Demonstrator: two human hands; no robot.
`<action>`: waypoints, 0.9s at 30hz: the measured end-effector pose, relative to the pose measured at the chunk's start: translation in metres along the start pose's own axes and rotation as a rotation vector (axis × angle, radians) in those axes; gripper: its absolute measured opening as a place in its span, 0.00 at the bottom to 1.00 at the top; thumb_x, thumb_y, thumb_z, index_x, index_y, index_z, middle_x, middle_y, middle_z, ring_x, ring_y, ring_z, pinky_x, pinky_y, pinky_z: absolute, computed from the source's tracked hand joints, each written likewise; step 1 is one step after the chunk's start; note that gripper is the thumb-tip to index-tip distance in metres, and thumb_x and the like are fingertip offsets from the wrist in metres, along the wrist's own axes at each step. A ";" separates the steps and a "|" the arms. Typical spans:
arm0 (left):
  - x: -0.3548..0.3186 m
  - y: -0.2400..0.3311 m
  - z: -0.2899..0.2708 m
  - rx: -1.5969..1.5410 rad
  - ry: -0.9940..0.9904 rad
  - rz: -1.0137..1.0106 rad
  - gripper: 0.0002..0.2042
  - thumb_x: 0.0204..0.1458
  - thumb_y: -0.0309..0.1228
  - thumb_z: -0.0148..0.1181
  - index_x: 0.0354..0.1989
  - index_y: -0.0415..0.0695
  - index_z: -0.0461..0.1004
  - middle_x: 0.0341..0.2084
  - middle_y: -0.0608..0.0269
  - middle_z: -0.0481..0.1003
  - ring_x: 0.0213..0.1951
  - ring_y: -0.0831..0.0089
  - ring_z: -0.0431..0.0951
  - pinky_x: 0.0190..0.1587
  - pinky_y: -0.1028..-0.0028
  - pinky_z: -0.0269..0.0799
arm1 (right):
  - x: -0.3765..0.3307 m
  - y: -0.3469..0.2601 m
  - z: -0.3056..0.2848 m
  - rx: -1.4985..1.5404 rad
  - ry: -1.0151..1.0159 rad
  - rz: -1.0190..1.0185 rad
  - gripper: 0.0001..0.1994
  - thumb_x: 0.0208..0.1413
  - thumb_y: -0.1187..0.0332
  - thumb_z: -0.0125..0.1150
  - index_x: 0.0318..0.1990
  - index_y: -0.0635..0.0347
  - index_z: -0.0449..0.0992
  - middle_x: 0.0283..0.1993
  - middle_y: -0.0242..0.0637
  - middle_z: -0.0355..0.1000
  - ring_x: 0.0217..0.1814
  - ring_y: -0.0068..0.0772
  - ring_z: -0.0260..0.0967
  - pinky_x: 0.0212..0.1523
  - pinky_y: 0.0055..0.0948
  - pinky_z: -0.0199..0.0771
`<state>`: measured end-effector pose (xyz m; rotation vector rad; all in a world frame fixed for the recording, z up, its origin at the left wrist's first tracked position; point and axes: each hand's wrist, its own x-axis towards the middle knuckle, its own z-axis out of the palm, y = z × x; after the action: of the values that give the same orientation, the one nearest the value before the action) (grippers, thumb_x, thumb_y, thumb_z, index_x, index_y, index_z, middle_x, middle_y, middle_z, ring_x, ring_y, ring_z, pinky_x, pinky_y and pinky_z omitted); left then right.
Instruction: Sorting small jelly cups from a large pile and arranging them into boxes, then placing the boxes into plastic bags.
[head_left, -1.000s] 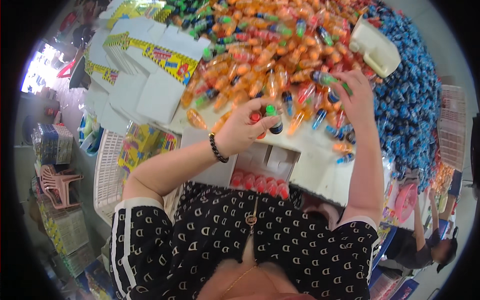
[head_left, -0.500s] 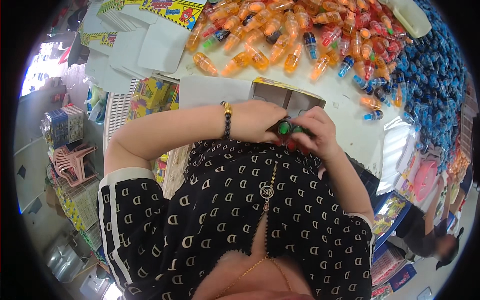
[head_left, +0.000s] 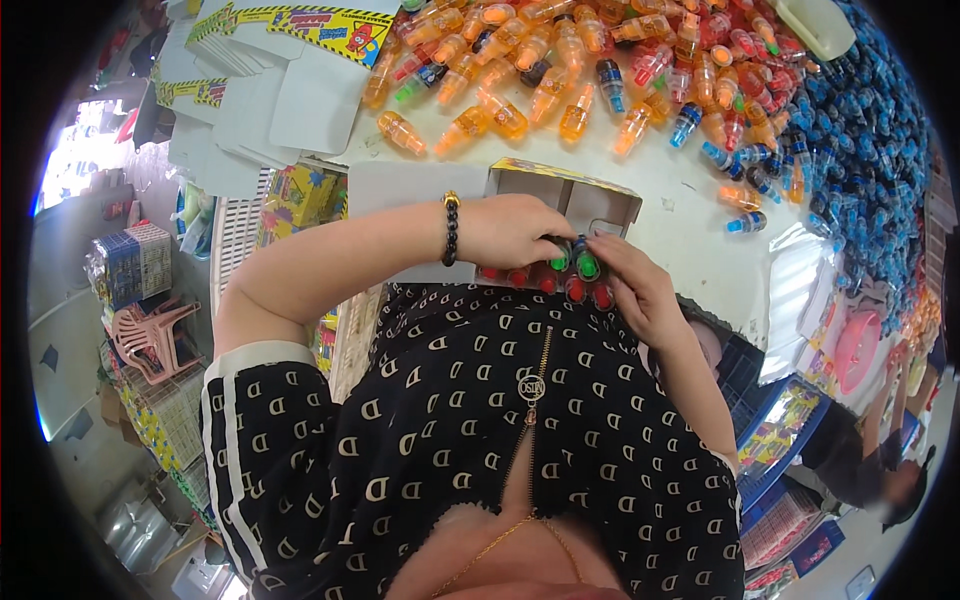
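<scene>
An open carton (head_left: 625,205) with inner dividers stands on the table against my body. Along its near side sits a row of small bottles with red tips (head_left: 548,285). Two small dark bottles with green caps (head_left: 587,265) stand side by side just behind that row. My left hand (head_left: 510,238) reaches in from the left, its fingers curled around the left green-capped bottle. From the right, my right hand (head_left: 640,290) has its fingers and thumb about the right one. The lower parts of both bottles are hidden.
Beyond the carton lie a pile of orange bottles (head_left: 500,110) and a large heap of blue ones (head_left: 880,150). Flat white cartons (head_left: 240,120) are stacked at the far left. A white plastic basket (head_left: 232,225) stands left. Another person (head_left: 865,455) works at the right.
The green-capped bottles have gone from between my hands in front of me into the carton. My hands have moved slightly apart, and the red-tipped row now shows.
</scene>
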<state>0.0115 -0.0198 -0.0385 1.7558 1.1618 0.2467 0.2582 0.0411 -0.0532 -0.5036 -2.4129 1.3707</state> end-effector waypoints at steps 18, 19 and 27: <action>0.069 0.016 -0.075 0.455 0.198 0.100 0.12 0.53 0.29 0.53 0.47 0.45 0.73 0.47 0.52 0.73 0.49 0.56 0.74 0.50 0.64 0.69 | 0.009 -0.004 -0.052 -0.119 0.348 0.116 0.15 0.58 0.74 0.54 0.53 0.62 0.73 0.53 0.43 0.72 0.55 0.42 0.70 0.57 0.33 0.66; 0.087 0.009 -0.077 0.596 0.224 0.163 0.12 0.52 0.28 0.52 0.45 0.46 0.73 0.49 0.53 0.72 0.50 0.56 0.73 0.52 0.63 0.69 | 0.007 0.011 -0.062 -0.205 0.477 0.118 0.14 0.58 0.75 0.54 0.52 0.62 0.73 0.52 0.42 0.73 0.53 0.38 0.70 0.56 0.31 0.67; 0.150 -0.031 -0.080 1.296 0.313 0.567 0.15 0.47 0.27 0.57 0.47 0.46 0.72 0.47 0.59 0.71 0.49 0.58 0.73 0.50 0.66 0.68 | -0.062 0.093 -0.128 -0.779 0.823 0.287 0.14 0.55 0.78 0.55 0.50 0.63 0.74 0.51 0.44 0.73 0.52 0.42 0.71 0.54 0.32 0.69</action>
<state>0.0220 0.1492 -0.0717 3.2917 1.0524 0.0793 0.3824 0.1540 -0.0774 -1.3237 -2.0766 0.1120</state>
